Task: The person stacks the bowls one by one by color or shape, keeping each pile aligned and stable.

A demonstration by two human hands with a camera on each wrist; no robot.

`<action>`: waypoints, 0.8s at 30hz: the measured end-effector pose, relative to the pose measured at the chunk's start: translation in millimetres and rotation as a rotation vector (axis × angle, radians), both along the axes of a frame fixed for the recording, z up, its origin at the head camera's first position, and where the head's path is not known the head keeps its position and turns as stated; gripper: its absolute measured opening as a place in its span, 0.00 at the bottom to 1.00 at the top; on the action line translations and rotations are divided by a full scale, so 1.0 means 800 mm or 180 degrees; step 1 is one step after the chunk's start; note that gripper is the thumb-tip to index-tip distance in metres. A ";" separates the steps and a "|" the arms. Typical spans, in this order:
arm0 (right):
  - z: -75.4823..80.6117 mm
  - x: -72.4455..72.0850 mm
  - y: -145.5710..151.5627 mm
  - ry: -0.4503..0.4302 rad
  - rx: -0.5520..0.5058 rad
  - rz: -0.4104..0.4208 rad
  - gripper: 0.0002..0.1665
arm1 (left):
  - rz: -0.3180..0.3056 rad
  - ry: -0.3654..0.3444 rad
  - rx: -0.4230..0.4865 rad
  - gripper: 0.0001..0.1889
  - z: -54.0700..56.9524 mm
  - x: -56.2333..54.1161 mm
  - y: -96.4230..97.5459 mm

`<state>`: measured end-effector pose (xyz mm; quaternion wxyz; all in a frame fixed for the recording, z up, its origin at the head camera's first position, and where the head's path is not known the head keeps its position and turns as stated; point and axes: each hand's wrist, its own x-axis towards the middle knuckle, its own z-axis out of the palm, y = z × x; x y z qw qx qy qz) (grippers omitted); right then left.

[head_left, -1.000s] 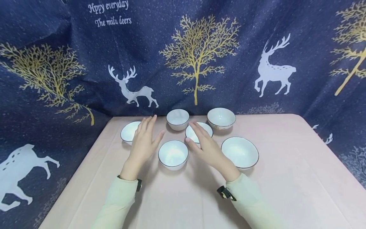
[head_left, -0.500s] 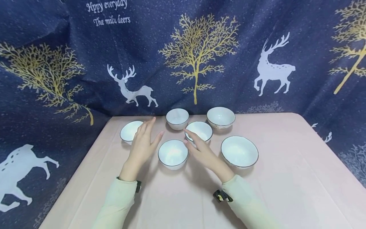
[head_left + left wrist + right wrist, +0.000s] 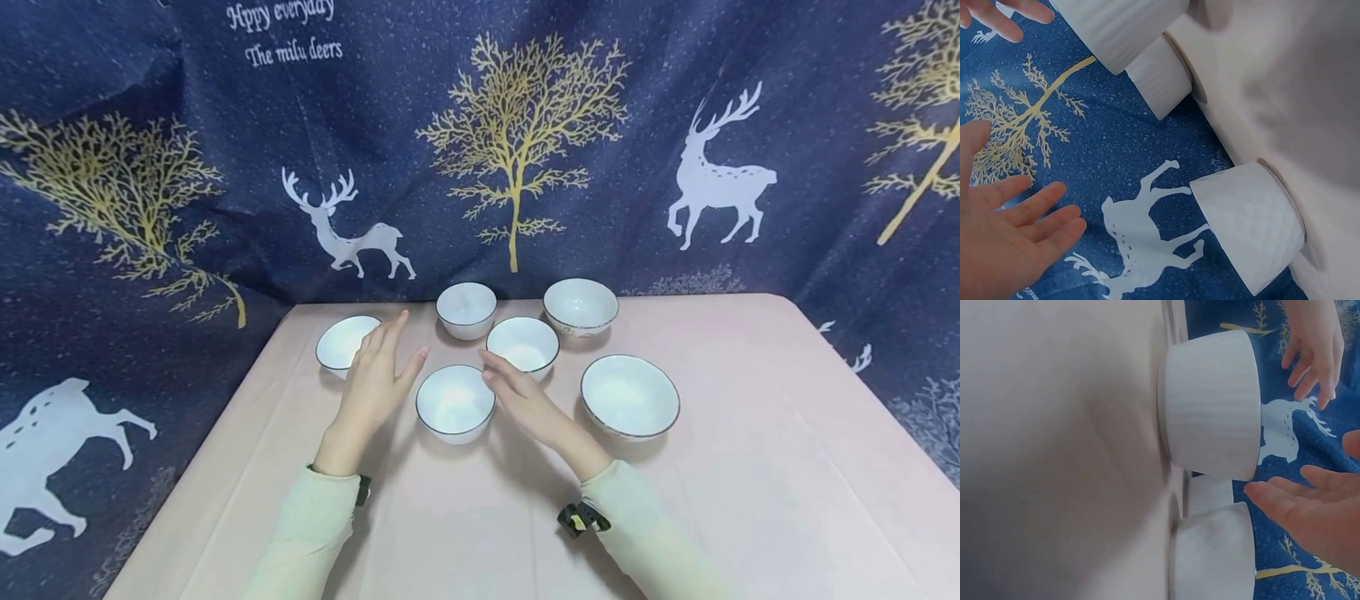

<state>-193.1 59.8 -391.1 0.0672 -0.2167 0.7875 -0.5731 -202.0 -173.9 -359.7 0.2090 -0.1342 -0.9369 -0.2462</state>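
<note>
Both hands hover over a group of white bowls with dark rims. My left hand (image 3: 369,379) has extended fingers and an apart thumb, holding nothing, between the left bowl (image 3: 341,343) and the front middle bowl (image 3: 454,404). It covers part of the left bowl in the head view. On the other side of the front middle bowl is my right hand (image 3: 528,408), fingers fairly straight, its tips close to that bowl's rim; I cannot tell whether they touch. Behind those fingertips sits another bowl (image 3: 525,340), its near edge partly hidden. The right wrist view shows the right fingers (image 3: 1285,503) beside a bowl's rim.
At the back stand a small bowl (image 3: 467,310) and a wider bowl (image 3: 581,307) with a patterned outside. A large bowl (image 3: 630,396) is at the right. All rest on a pale pink tablecloth (image 3: 465,533). A dark blue deer-print curtain (image 3: 600,50) hangs behind.
My right hand has moved left and toward me, uncovering more of the bowl behind it, and its fingers have drawn closer together. The left hand is nearly still. The bowls have not moved.
</note>
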 end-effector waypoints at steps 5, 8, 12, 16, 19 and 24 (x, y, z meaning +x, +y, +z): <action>-0.006 0.001 -0.002 -0.0121 -0.0040 -0.0034 0.30 | 0.0012 -0.0042 -0.0002 0.34 -0.001 -0.001 0.000; -0.010 0.001 -0.004 -0.0151 -0.0047 -0.0082 0.30 | 0.0015 -0.0052 0.0002 0.34 -0.002 -0.002 0.000; -0.016 0.000 -0.007 -0.0205 -0.0035 -0.0155 0.29 | 0.0008 -0.0052 0.0013 0.33 -0.004 -0.002 -0.001; -0.018 0.001 -0.009 -0.0290 -0.0060 -0.0161 0.29 | 0.0002 -0.0052 0.0007 0.33 -0.007 -0.004 -0.003; -0.019 0.000 -0.009 -0.0334 -0.0065 -0.0124 0.30 | 0.0005 -0.0042 -0.0006 0.33 -0.009 -0.006 -0.004; -0.027 -0.003 -0.009 -0.0368 -0.0023 -0.0104 0.30 | 0.0017 -0.0051 -0.0033 0.33 -0.011 -0.007 -0.005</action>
